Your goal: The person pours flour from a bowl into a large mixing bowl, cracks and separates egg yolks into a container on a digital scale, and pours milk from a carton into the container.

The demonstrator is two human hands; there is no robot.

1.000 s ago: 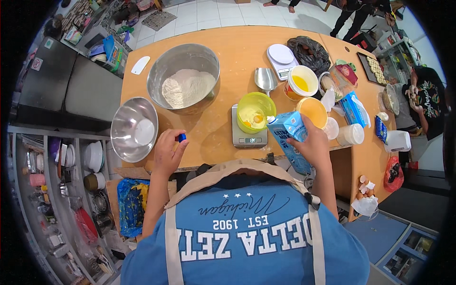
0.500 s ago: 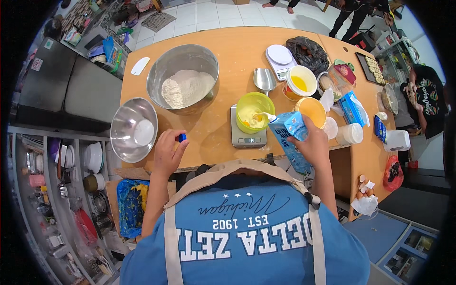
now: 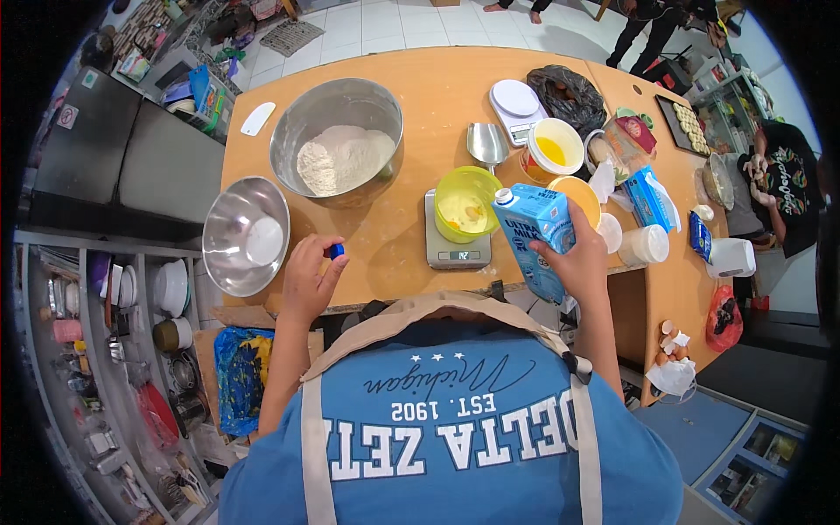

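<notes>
My right hand (image 3: 579, 261) grips a blue milk carton (image 3: 535, 241), its uncapped white spout beside the rim of a lime-green bowl (image 3: 466, 234). The carton leans only slightly, and no stream shows. Pale liquid and some yellow egg lie in that bowl, which stands on a grey kitchen scale (image 3: 459, 257) with a lit display. Near the table's front edge, my left hand (image 3: 306, 278) pinches a small blue cap (image 3: 337, 251) between thumb and fingers. Left of it stands a steel bowl (image 3: 219, 236) with a whitish round patch at its bottom.
A large steel bowl (image 3: 284, 166) of flour is farther back. Behind the green bowl lies a metal scoop (image 3: 486, 143). A white scale (image 3: 514, 98), a tub of yellow fat (image 3: 556, 131) and jars crowd the right. Another person (image 3: 783, 184) works at the far right.
The carton has tipped back more upright and its spout has drawn away from the bowl. The white stream has stopped. My left hand stays put with the cap.
</notes>
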